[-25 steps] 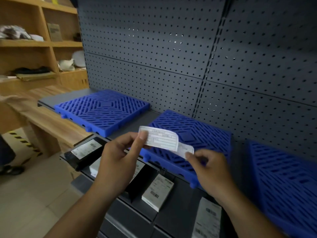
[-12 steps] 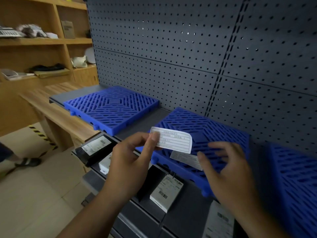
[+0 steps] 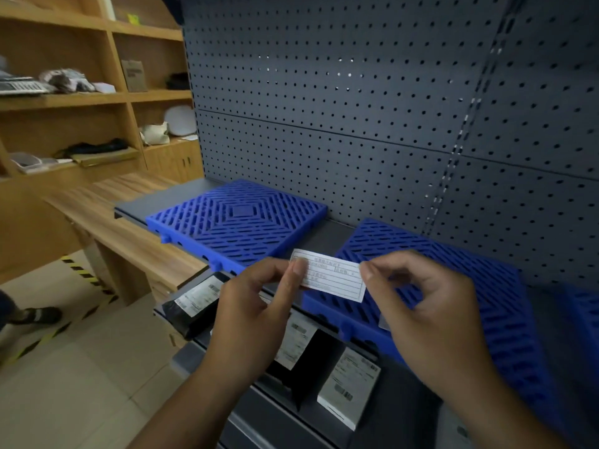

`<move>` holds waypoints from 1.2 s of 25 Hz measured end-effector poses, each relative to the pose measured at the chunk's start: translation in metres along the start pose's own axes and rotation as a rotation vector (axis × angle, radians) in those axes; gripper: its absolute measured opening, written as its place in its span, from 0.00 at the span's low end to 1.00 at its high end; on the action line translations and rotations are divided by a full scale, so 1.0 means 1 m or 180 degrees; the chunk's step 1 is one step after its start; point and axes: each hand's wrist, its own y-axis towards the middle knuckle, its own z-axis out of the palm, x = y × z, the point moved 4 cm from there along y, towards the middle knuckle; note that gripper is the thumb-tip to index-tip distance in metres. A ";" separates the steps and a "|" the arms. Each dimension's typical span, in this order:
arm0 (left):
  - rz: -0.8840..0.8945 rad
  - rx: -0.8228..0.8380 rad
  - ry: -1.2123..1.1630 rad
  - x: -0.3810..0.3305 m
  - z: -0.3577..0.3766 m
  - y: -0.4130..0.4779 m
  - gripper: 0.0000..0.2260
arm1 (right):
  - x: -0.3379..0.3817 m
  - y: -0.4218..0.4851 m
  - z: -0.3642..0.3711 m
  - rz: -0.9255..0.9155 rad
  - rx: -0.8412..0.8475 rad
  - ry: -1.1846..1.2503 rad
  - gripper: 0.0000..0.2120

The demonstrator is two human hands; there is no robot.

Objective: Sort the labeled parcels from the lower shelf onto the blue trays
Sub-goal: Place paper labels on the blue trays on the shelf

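Dim, cool indoor light. Dark pegboard (image 3: 356,124), bright pinpoints through a few holes. Deep shadow over lower shelf (image 3: 405,396). White label (image 3: 334,280) brightest; print soft, unreadable. Wide-angle bend at edges; wooden shelves (image 3: 81,98) curve, slightly blurred.

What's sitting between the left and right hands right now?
A white label, stretched between them: the left hand pinches its left end, the right hand its right end, in front of the middle blue tray. The head view shows it.

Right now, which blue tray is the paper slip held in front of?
The middle blue tray: the slip overlaps its front-left corner, while the left tray sits clear of it.
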 end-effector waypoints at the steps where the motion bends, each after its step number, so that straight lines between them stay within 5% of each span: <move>1: -0.0004 0.0014 0.0003 0.010 -0.012 0.007 0.10 | 0.001 0.004 0.014 0.0021 0.0000 -0.0054 0.05; 5: 0.0092 0.0020 0.0005 0.061 -0.077 0.048 0.08 | 0.004 0.029 0.094 0.0256 -0.0020 -0.0153 0.07; 15: 0.0573 0.0048 0.1843 0.163 -0.189 0.175 0.13 | -0.009 0.125 0.282 0.0727 0.0331 -0.0559 0.07; 24: 0.0539 0.0463 0.1988 0.203 -0.173 0.182 0.08 | -0.043 0.120 0.293 0.1058 0.0167 -0.1119 0.06; 30: 0.0354 0.0473 0.1831 0.204 -0.176 0.181 0.08 | -0.030 0.113 0.298 0.0588 0.0444 -0.1215 0.06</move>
